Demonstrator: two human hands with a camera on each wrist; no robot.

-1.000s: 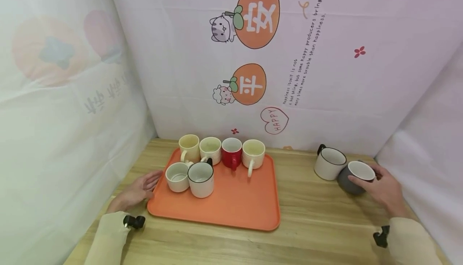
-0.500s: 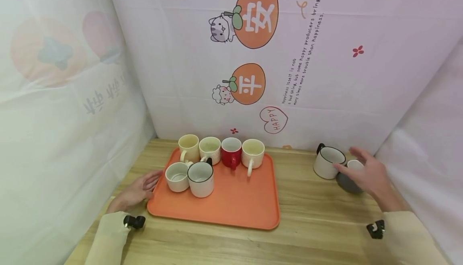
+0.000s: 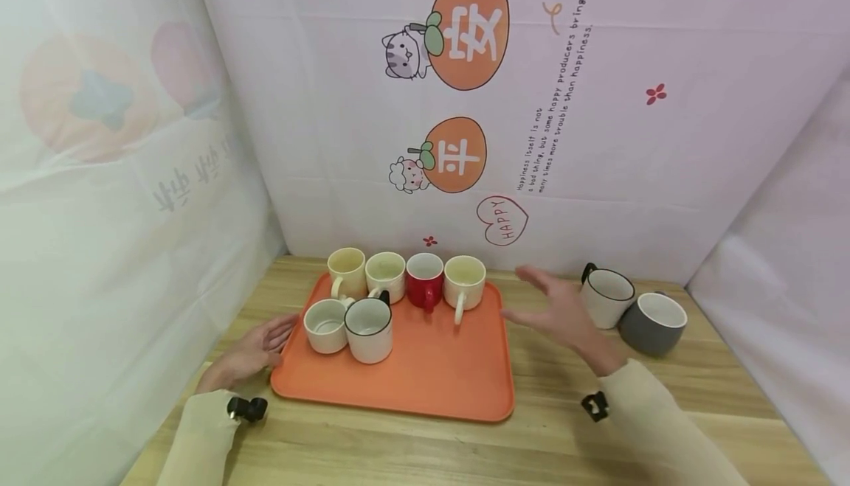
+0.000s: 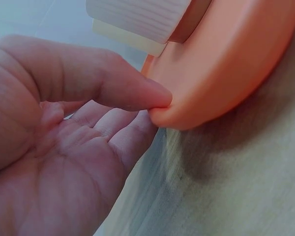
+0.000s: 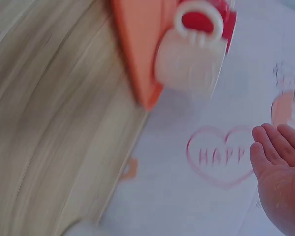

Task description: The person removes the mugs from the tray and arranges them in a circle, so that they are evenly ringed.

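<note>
The left hand (image 3: 247, 353) pinches the left rim of the orange tray (image 3: 438, 368); in the left wrist view its thumb (image 4: 152, 96) presses on the rim with fingers below. On the tray, a yellow mug (image 3: 348, 279), a pale green-white mug (image 3: 387, 287), a red mug (image 3: 425, 290) and a cream mug (image 3: 465, 290) line the back. In front of them are a small white cup (image 3: 325, 335) and a black-rimmed white mug (image 3: 370, 342), side by side. The right hand (image 3: 561, 313), empty with fingers spread, hovers just right of the tray.
At the right of the wooden table (image 3: 564, 427) stand another black-rimmed white mug (image 3: 600, 316) and a dark grey cup (image 3: 651, 335), close together. A printed white cloth (image 3: 598, 176) hangs behind, with white cloth at both sides.
The right hand has let go of the grey cup and moved left, past the black-rimmed mug, towards the tray. The left hand and the tray have stayed in place.
</note>
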